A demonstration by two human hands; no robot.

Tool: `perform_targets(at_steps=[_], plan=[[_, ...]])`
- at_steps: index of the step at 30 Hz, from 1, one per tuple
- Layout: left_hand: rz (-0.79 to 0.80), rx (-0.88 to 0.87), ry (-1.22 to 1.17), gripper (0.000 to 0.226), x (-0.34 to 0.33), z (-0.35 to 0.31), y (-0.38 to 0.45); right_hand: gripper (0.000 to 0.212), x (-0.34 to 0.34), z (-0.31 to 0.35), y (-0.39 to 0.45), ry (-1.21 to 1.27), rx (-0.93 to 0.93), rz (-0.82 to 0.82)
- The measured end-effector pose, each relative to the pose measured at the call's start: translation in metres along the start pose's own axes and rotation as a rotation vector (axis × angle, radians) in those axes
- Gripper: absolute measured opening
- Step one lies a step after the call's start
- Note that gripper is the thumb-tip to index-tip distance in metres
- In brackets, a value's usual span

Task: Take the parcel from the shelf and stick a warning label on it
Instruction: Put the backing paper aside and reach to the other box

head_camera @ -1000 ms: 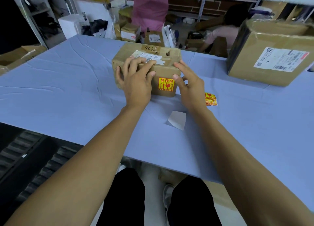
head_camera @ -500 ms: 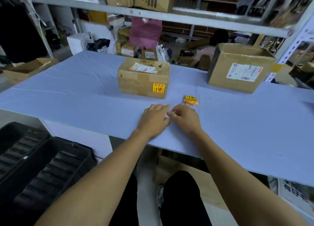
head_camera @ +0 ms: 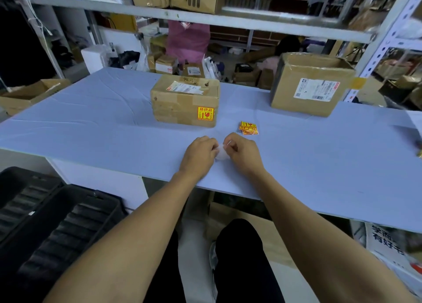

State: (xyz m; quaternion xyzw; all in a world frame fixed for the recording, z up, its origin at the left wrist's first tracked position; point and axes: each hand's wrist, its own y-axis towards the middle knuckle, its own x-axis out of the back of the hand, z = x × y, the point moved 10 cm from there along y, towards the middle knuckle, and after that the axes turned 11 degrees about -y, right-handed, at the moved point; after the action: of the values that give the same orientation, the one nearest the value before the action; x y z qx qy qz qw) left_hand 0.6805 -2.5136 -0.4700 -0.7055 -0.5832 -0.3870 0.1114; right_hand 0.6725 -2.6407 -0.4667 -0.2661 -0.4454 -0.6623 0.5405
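Note:
A brown cardboard parcel (head_camera: pixel 180 102) stands on the light blue table (head_camera: pixel 91 124), a white shipping label on its top. A yellow and red warning label (head_camera: pixel 205 113) is stuck on its near face, low at the right. My left hand (head_camera: pixel 198 156) and my right hand (head_camera: pixel 242 154) meet near the table's front edge, well in front of the parcel. Both pinch a small white piece of backing paper (head_camera: pixel 221 153) between their fingers. A small stack of spare warning labels (head_camera: pixel 248 128) lies just beyond my right hand.
A larger cardboard box (head_camera: pixel 310 83) with a shipping label stands at the back right. A metal shelf (head_camera: pixel 205 17) with cartons runs overhead. An open carton (head_camera: pixel 29 92) sits at far left, black bins (head_camera: pixel 45 223) stand below left. Parcels clutter the floor behind.
My hands left the parcel and drew back toward the table's front edge. They picked up the white backing paper that lay on the table. The view pulled back and up.

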Motion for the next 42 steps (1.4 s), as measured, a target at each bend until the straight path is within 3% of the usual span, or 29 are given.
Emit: perform_targets(at_steps=[6, 14, 20, 25, 27, 32, 36, 42], plan=[[-0.13, 0.04, -0.028, 0.01, 0.017, 0.002, -0.004, 0.025, -0.008, 0.024, -0.008, -0.105, 0.145, 0.089], [0.011, -0.024, -0.085, 0.019, 0.004, -0.005, -0.007, 0.016, -0.004, 0.01, -0.003, -0.119, 0.037, 0.043], [-0.018, -0.144, -0.104, 0.021, 0.009, -0.014, -0.008, 0.016, -0.001, 0.018, -0.006, -0.113, 0.113, 0.014], [-0.192, 0.029, -0.279, 0.011, 0.029, 0.007, -0.007, 0.013, -0.006, 0.028, -0.015, -0.114, 0.196, 0.06], [-0.166, 0.065, -0.339, 0.013, 0.028, 0.011, -0.006, 0.013, -0.007, 0.026, -0.014, -0.101, 0.177, 0.075], [0.012, -0.041, -0.318, 0.024, 0.012, -0.005, -0.009, 0.012, 0.003, 0.005, -0.011, 0.088, -0.01, 0.019], [0.037, -0.024, -0.33, 0.021, 0.009, 0.0, -0.007, 0.015, 0.006, -0.002, -0.012, 0.015, -0.085, 0.0], [0.012, 0.051, -0.426, 0.012, 0.011, 0.009, -0.005, 0.02, -0.001, 0.011, -0.016, -0.095, 0.03, 0.031]])
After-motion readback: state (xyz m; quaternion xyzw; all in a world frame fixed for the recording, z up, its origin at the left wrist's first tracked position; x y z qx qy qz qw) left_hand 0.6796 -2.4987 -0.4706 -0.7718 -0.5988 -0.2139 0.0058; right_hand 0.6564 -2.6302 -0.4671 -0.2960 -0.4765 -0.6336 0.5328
